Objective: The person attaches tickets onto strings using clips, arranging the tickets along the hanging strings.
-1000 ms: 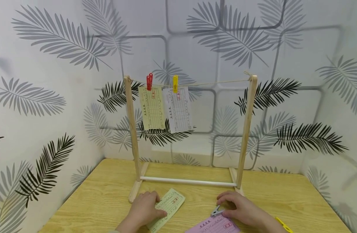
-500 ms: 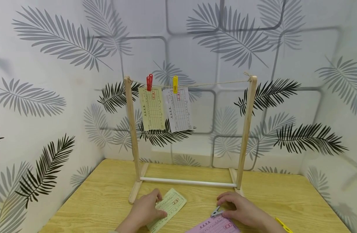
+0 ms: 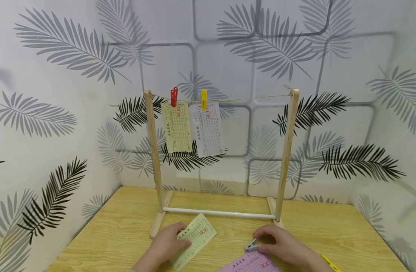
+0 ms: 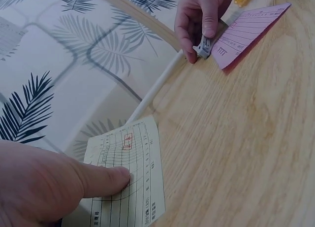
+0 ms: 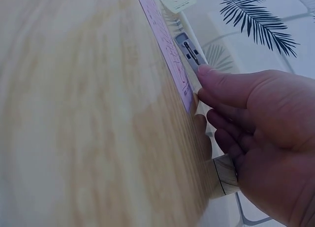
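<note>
**Both hands busy at the near table edge**

Table (image 3: pixel 126 226) is walled on three sides; open wood left and right of the rack (image 3: pixel 221 213). Left hand (image 3: pixel 167 243) pinches the pale green slip (image 3: pixel 194 236), printed grid with a red stamp, far end lifted. Right hand (image 3: pixel 282 245) grips the grey clip (image 3: pixel 252 247), touching the pink slip (image 3: pixel 248 264). Two slips hang pegged on the string (image 3: pixel 248 98).

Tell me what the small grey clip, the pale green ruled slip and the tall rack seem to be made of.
Small grey clip, pinched by the right hand: looks like moulded plastic, matte, uniform grey. Pale green ruled slip, held by the left hand: thin matte paper, printed grid, one end lifting off the table. Tall rack: pale unfinished-looking wooden posts with visible grain; its lower white crossbar is smooth, possibly plastic.
</note>
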Available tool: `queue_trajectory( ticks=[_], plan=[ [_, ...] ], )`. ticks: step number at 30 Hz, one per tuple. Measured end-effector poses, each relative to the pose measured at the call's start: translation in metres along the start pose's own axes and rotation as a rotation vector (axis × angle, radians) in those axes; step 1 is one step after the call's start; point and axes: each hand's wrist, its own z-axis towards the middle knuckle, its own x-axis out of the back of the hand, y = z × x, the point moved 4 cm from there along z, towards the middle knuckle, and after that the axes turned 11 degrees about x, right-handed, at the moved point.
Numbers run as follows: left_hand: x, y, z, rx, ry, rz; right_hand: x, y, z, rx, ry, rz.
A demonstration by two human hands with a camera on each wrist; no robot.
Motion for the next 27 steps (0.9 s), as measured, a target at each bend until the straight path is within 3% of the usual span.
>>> queue_trajectory(
  ticks=[10,19,27],
  plan=[
    [0.003,0.004,-0.002,-0.055,0.004,-0.029,0.002,0.007,0.001,-0.073,0.051,0.058],
    [0.006,0.007,-0.003,-0.057,-0.026,-0.144,0.008,0.003,0.002,-0.109,0.166,0.141],
    [0.007,0.010,0.000,-0.055,-0.012,-0.191,0.018,-0.007,0.007,-0.088,0.214,0.132]
  ],
)
